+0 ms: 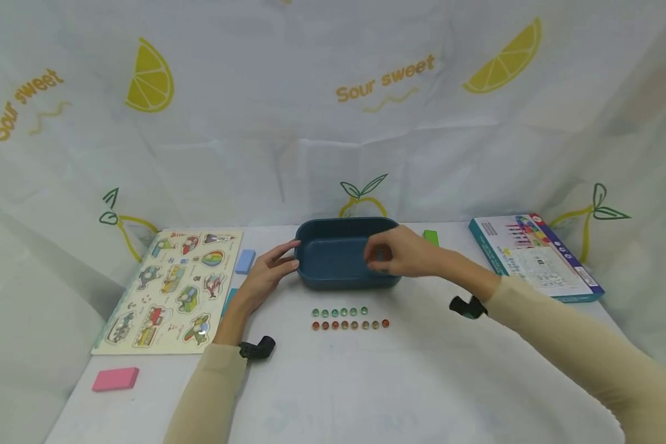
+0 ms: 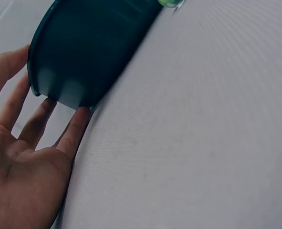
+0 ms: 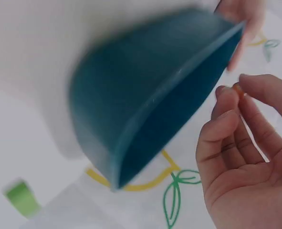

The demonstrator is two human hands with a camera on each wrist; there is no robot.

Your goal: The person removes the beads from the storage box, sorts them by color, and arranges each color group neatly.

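A dark teal rectangular bin (image 1: 338, 285) stands at the back middle of the table. My left hand (image 1: 267, 271) touches its left end, the fingers (image 2: 76, 126) fairly straight against the wall in the left wrist view. Over the bin's right part, my right hand (image 1: 404, 251) pinches a small orange glass bead (image 3: 238, 90) between thumb and fingertip, mostly covered by them. In front of the bin lie a row of green glass beads (image 1: 335, 312) and, nearer, a row of red and amber glass beads (image 1: 345, 325).
A picture puzzle board (image 1: 172, 290) lies on the left, with a blue block (image 1: 245, 261) beside it and a pink block (image 1: 115, 379) nearer. A green block (image 1: 431, 237) is right of the bin. A flat printed box (image 1: 538, 259) lies at the right.
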